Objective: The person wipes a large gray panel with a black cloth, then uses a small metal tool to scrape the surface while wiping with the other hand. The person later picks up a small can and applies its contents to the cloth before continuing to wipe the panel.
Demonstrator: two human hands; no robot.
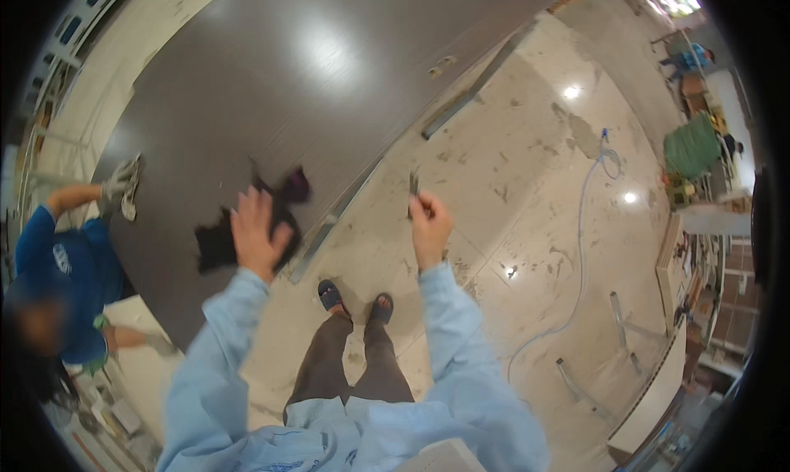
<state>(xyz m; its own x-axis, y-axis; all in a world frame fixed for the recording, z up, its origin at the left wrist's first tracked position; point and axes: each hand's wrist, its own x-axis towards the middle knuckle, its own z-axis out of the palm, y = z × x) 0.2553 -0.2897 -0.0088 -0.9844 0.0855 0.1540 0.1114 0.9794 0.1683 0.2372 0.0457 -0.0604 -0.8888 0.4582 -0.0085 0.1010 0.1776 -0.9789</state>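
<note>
My left hand (pixel 258 232) lies with its fingers spread over a crumpled dark cloth (pixel 218 243) on a large dark brown panel (pixel 271 93). The cloth looks black, with a purplish part (pixel 296 186) sticking up beyond my fingers. Off the panel's near edge, my right hand (pixel 430 227) is closed on a small, narrow dark tool (pixel 414 182) that points away from me. Its exact kind is too small to make out. This hand is apart from the panel, above the floor.
Across the panel on the left, a co-worker in a blue shirt (pixel 70 254) has a gloved hand (pixel 115 194) holding a pale rag at the edge. Metal bars (pixel 469 93) run under the panel. A pale hose (pixel 583 262) and metal legs (pixel 617 320) lie on the tiled floor.
</note>
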